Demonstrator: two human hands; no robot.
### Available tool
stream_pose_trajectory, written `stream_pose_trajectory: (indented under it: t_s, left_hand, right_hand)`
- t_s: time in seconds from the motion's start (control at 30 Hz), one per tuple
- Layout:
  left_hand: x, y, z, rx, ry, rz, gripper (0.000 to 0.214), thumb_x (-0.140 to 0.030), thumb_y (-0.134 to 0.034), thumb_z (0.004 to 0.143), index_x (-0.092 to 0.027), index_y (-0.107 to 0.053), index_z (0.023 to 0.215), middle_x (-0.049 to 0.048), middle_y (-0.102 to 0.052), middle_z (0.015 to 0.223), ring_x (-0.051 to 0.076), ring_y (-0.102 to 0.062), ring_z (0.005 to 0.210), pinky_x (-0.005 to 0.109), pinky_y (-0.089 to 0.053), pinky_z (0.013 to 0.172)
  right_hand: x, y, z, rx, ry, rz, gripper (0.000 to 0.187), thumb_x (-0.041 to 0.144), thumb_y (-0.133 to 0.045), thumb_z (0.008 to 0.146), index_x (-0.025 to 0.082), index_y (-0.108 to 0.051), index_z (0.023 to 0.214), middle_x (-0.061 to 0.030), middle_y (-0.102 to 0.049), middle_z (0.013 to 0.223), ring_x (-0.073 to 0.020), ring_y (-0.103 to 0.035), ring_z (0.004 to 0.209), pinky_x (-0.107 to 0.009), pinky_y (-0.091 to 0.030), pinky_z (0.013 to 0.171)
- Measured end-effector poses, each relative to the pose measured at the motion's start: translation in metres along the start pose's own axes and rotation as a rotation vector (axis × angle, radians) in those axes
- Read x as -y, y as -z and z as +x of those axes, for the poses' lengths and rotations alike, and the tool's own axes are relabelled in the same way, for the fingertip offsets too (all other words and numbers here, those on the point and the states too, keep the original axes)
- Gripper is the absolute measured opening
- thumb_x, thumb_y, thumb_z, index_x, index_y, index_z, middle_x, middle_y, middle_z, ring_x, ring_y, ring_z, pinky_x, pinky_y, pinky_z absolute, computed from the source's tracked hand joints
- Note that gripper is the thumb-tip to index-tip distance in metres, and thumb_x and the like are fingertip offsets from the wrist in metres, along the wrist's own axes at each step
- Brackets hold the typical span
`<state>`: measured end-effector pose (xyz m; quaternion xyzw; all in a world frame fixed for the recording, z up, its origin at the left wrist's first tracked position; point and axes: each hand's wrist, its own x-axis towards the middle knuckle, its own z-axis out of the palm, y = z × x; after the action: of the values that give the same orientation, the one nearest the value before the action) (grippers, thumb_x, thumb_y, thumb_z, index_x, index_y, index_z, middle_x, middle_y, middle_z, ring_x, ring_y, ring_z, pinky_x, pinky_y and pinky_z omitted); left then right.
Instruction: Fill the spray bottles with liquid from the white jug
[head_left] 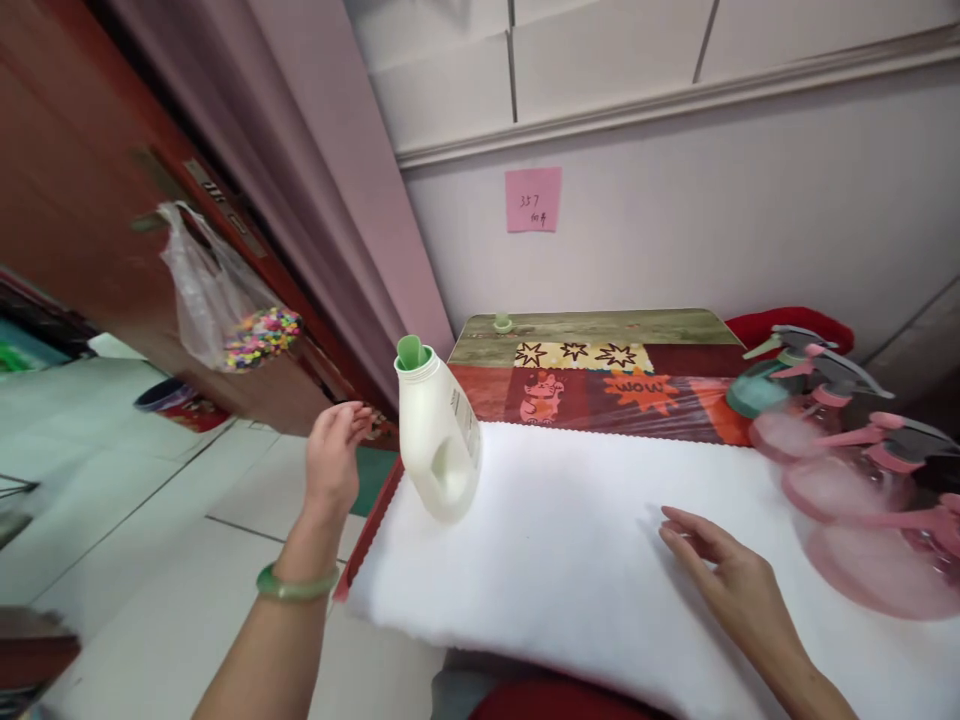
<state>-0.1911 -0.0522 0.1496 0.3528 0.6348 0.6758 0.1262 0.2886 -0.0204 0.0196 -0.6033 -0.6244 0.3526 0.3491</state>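
Observation:
A white jug-like bottle (427, 440) with a moulded handle stands upright at the left end of the white cloth. Its mouth has no cap on and shows a green pouring spout (411, 352). Just left of the bottle, apart from it, my left hand (334, 455) is raised with loosely bent fingers; nothing shows in them. A green bangle (297, 584) circles that wrist. My right hand (724, 570) hovers at the right over the white cloth (555, 540), fingers stretched out and holding nothing. Several spray bottles (832, 460), pink and teal, stand beyond it on the right.
A small green piece (502, 323) lies on the patterned tabletop (600, 325) near the wall. A pink note (533, 199) is stuck to the wall. At the left, a plastic bag (206, 290) with colourful bits hangs from the door handle. A bucket (180, 400) stands on the floor.

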Motion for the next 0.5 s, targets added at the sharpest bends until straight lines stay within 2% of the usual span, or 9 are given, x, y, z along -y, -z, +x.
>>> stream_pose_trajectory:
  t_s: [0.07, 0.17, 0.23, 0.3, 0.37, 0.5]
  left_hand:
    - [0.012, -0.004, 0.019, 0.178, 0.127, -0.082, 0.041, -0.046, -0.075, 0.078, -0.019, -0.069, 0.109, 0.0092, -0.075, 0.107, 0.024, -0.071, 0.097, 0.04, -0.056, 0.091]
    - [0.024, -0.012, 0.029, 0.429, 0.273, -0.165, 0.064, -0.028, -0.091, 0.056, -0.022, -0.073, 0.117, 0.0109, -0.078, 0.12, 0.031, -0.071, 0.109, 0.04, -0.057, 0.093]
    - [0.029, -0.015, 0.031, 0.518, 0.354, -0.209, 0.062, -0.028, -0.095, 0.056, -0.021, -0.076, 0.115, 0.0125, -0.08, 0.117, 0.035, -0.072, 0.112, 0.042, -0.057, 0.095]
    - [0.034, -0.02, 0.035, 0.534, 0.403, -0.274, 0.055, -0.047, -0.092, 0.067, -0.017, -0.077, 0.111, 0.0142, -0.081, 0.112, 0.038, -0.073, 0.112, 0.044, -0.058, 0.095]
    - [0.038, -0.029, 0.041, 0.508, 0.421, -0.357, 0.06, -0.067, -0.08, 0.077, -0.016, -0.077, 0.107, 0.0133, -0.082, 0.105, 0.038, -0.074, 0.109, 0.045, -0.059, 0.094]
    - [0.036, -0.06, 0.051, 0.47, 0.467, -0.512, 0.066, -0.079, -0.064, 0.084, -0.016, -0.075, 0.099, 0.0102, -0.081, 0.09, 0.034, -0.076, 0.093, 0.043, -0.063, 0.083]
  right_hand:
    - [0.006, -0.006, -0.007, 0.058, -0.003, 0.051, 0.051, 0.063, -0.07, 0.084, 0.023, -0.081, 0.114, -0.0087, -0.083, 0.097, -0.0285, -0.079, 0.088, -0.032, -0.061, 0.062]
    - [0.017, -0.017, -0.016, 0.153, -0.005, 0.128, 0.05, 0.06, -0.07, 0.086, 0.023, -0.079, 0.118, -0.0094, -0.083, 0.099, -0.028, -0.079, 0.092, -0.032, -0.062, 0.065]
    - [0.031, -0.029, -0.021, 0.221, -0.013, 0.188, 0.05, 0.06, -0.069, 0.088, 0.022, -0.078, 0.119, -0.0102, -0.082, 0.102, -0.0263, -0.078, 0.088, -0.033, -0.063, 0.067]
    - [0.054, -0.047, -0.025, 0.307, -0.017, 0.271, 0.05, 0.059, -0.068, 0.089, 0.021, -0.075, 0.121, -0.0122, -0.079, 0.111, -0.0248, -0.076, 0.085, -0.035, -0.064, 0.067]
    - [0.087, -0.075, -0.027, 0.389, -0.009, 0.341, 0.053, 0.055, -0.068, 0.089, 0.021, -0.068, 0.128, -0.0159, -0.072, 0.131, -0.0254, -0.076, 0.089, -0.036, -0.063, 0.063]
    - [0.165, -0.142, -0.023, 0.538, 0.182, 0.332, 0.072, 0.041, -0.085, 0.076, 0.022, -0.057, 0.14, -0.0136, -0.067, 0.137, -0.0207, -0.074, 0.082, -0.042, -0.063, 0.082]
